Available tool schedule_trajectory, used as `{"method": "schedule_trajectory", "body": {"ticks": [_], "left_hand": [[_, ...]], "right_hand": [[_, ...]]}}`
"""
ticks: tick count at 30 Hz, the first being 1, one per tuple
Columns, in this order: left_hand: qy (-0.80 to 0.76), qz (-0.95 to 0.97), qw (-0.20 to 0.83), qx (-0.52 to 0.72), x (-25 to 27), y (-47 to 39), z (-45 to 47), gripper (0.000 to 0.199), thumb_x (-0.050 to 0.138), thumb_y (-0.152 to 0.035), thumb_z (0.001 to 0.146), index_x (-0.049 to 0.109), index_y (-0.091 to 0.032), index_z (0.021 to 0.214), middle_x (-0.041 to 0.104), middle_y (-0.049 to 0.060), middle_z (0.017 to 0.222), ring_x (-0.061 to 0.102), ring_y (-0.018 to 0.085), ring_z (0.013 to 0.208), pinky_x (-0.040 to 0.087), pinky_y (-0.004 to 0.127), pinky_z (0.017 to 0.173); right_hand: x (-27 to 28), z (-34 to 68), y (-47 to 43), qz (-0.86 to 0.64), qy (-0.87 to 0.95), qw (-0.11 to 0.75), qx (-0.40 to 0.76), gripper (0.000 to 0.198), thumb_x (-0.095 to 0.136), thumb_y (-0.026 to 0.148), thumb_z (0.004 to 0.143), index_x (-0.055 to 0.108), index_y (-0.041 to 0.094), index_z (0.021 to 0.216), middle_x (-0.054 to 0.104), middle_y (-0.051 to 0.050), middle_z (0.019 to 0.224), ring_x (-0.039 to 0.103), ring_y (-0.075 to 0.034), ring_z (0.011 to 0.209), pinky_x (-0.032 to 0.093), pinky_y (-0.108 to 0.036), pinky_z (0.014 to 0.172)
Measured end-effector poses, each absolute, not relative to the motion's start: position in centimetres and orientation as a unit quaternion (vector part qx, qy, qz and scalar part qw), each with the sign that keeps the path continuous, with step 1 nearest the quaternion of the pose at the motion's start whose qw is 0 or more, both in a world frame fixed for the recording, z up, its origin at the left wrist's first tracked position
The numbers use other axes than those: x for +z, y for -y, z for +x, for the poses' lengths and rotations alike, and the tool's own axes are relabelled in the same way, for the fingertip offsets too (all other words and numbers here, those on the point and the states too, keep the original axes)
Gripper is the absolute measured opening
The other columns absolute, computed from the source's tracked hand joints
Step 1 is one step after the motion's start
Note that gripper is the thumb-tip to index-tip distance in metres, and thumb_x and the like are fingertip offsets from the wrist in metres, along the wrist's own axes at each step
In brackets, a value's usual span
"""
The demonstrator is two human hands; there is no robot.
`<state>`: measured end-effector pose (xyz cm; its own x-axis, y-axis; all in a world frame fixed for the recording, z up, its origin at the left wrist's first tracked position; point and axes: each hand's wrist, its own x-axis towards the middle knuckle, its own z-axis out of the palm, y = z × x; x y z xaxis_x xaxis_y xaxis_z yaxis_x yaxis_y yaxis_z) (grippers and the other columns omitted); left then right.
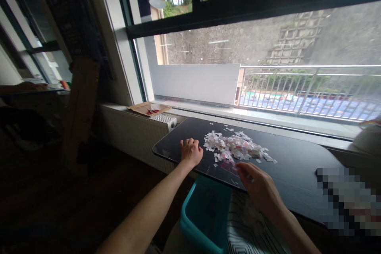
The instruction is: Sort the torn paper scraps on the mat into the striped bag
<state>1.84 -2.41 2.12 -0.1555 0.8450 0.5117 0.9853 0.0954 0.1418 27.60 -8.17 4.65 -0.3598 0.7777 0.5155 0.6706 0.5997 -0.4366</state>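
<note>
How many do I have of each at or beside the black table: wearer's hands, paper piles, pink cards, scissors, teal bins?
Hands: 2 (left hand, right hand)
Paper pile: 1
Pink card: 1
Scissors: 1 pair
Teal bin: 1
Total: 6

A head-worn camera looks forward and down from the near side of the counter (300, 158), close above it, facing the window (253, 10) on the far side.

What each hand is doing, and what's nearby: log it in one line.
left hand: on black table, beside paper scraps | right hand: holding pink see-through piece near scraps | teal bin: below table edge
</note>
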Motion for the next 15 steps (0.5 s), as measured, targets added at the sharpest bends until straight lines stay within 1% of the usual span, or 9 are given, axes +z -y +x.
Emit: {"method": "schedule_trajectory", "body": {"ticks": [5, 11, 15], "left_hand": [[0.722, -0.634, 0.15, -0.234, 2.0, 2.4, 1.9, 0.02, 0.045, -0.026, 0.083, 0.062, -0.019, 0.091, 0.062, 0.01, 0.097, 0.054, 0.027, 0.098, 0.03, 0.052, 0.099], [0.723, -0.636, 0.14, -0.233, 2.1, 2.4, 1.9, 0.021, 0.045, -0.026, 0.083, 0.062, -0.019, 0.093, 0.061, 0.01, 0.098, 0.053, 0.027, 0.1, 0.029, 0.053, 0.1], [0.724, -0.634, 0.141, -0.233, 2.2, 2.5, 1.9, 0.021, 0.045, -0.026, 0.083, 0.062, -0.019, 0.092, 0.061, 0.01, 0.097, 0.054, 0.027, 0.099, 0.03, 0.052, 0.099]], "right_hand": [[3.5, 25.1, 6.1, -0.412, 0.839, 0.354, 0.035, 0.028, 0.043, 0.026, 0.09, 0.068, 0.023, 0.102, 0.072, -0.005, 0.091, 0.066, -0.017, 0.072, 0.048, -0.024, 0.061], [3.9, 26.0, 7.3, -0.386, 0.852, 0.339, 0.1, 0.027, 0.043, 0.026, 0.091, 0.068, 0.023, 0.101, 0.071, -0.005, 0.091, 0.065, -0.016, 0.073, 0.048, -0.023, 0.062], [4.0, 25.4, 6.9, -0.395, 0.847, 0.341, 0.099, 0.027, 0.044, 0.025, 0.09, 0.068, 0.021, 0.102, 0.071, -0.006, 0.093, 0.065, -0.017, 0.073, 0.049, -0.024, 0.064]]}}
